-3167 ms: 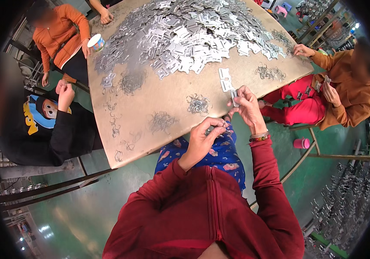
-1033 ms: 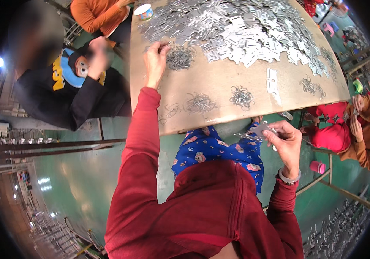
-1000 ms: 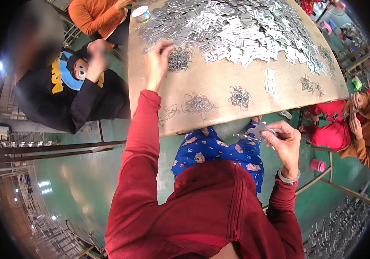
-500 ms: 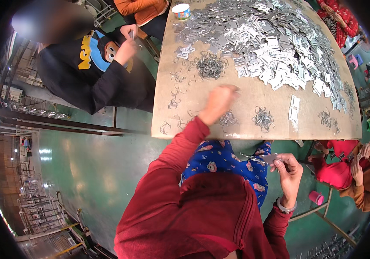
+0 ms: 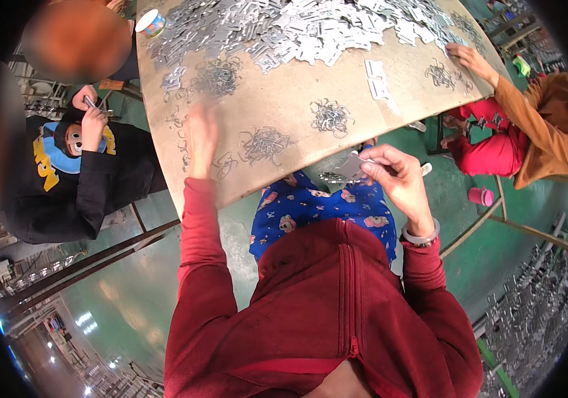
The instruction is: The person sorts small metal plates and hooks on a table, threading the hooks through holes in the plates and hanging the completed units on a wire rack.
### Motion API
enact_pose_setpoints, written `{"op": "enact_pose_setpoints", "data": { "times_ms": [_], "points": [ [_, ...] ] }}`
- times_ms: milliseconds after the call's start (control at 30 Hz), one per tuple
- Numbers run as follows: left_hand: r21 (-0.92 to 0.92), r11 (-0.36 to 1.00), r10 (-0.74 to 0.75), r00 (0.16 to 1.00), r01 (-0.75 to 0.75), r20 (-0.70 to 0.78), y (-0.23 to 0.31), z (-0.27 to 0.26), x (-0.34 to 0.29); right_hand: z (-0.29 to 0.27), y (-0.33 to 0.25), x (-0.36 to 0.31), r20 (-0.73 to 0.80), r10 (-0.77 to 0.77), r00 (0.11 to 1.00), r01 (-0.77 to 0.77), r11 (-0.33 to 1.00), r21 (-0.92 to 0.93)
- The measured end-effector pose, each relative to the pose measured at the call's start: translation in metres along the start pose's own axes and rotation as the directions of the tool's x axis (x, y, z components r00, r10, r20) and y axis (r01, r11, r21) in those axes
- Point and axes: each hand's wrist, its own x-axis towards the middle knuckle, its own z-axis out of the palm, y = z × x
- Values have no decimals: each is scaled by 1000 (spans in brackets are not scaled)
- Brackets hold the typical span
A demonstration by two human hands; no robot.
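My left hand (image 5: 202,136) is smeared by motion over the left part of the table; its fingers are not readable. Around it lie loose bent wire hooks, with a dense heap of hooks (image 5: 216,77) just beyond. To its right is a smaller pile of hooks (image 5: 265,144). In front of the near table edge, above my lap, my right hand (image 5: 397,179) pinches a flat grey metal plate (image 5: 350,166) between thumb and fingers. Thin metal pieces (image 5: 332,177) hang beside that plate; their exact form is unclear.
A large heap of metal plates (image 5: 304,33) covers the table's far side. Nearer lie two plates (image 5: 377,79), another hook pile (image 5: 332,118) and hooks at right (image 5: 440,74). A paper tub (image 5: 151,23) stands far left. Co-workers sit left and right; one hand (image 5: 473,61) reaches onto the table.
The view has turned, shifting the table leftward in the picture. My left hand has moved left across the table. My right hand keeps the plate. The right-hand co-worker's hand now reaches onto the table.
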Motion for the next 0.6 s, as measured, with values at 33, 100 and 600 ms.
{"op": "enact_pose_setpoints", "data": {
  "times_ms": [33, 100, 600],
  "points": [
    [-105, 993, 51, 998, -53, -27, 30, 3, -2, 0, 1, -2, -1, -11, 1000, 11, 999, -40],
    [-517, 793, -167, 931, 322, 323, 116, -6, -17, 0, 6, -9, -39, 12, 999, -12, 1000, -3],
    [-772, 306, 123, 781, 557, 613, 201, 18, -66, 6, 14, -22, -204, -50, 978, 55, 998, 20]
  ]
}}
